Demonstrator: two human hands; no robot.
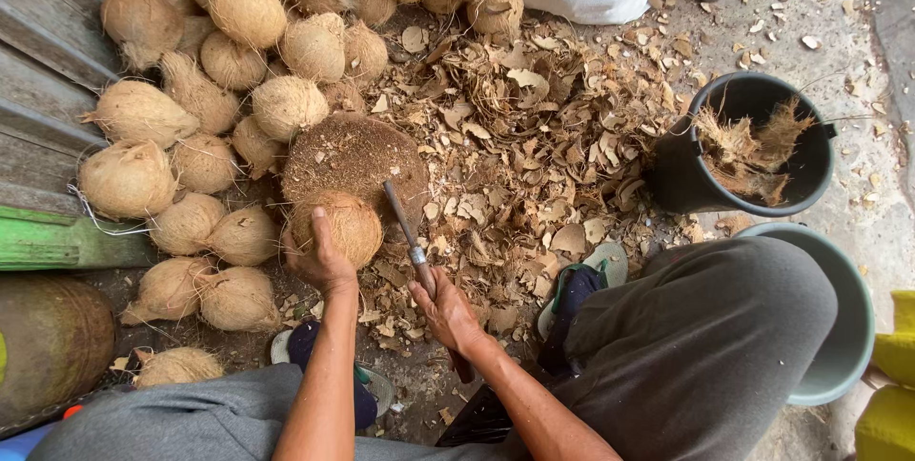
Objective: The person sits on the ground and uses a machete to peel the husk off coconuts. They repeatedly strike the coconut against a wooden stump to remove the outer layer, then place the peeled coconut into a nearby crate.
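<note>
**Husked coconut held on the chopping block, blade laid against it**

What I have in hand is a round, tan, fibrous husked coconut (335, 225), sitting on the near edge of a dark brown, round wooden chopping block (355, 158) that stands on the ground. I judge it heavy for its size and hard under the fuzz: a stiff shell that will not give to a squeeze. The hairy surface should offer good friction, but the round form will want to roll on the block. The safest hold looks to be where it is now, cupped over the near side, away from the blade.

My left hand (319, 256) is wrapped over the coconut's near left side, thumb up along the shell, fingers curled round it, forearm coming straight up from below. My right hand (446, 313) is clenched round the handle of a long, narrow metal-bladed knife (405, 232); the wrist is cocked so that the blade slants up and left, its tip just beside the coconut's right flank. Whether the edge touches the shell I cannot tell.

Left of the block lies a heap of pale brown husked coconuts (219, 70) against a grey wooden wall. To the right, a spread of dry brown husk chips (534, 127) covers the ground. Beyond them stands a black plastic bucket (696, 184) holding coarse fibre, and nearer my right knee a grey-green round basin (848, 327).
</note>
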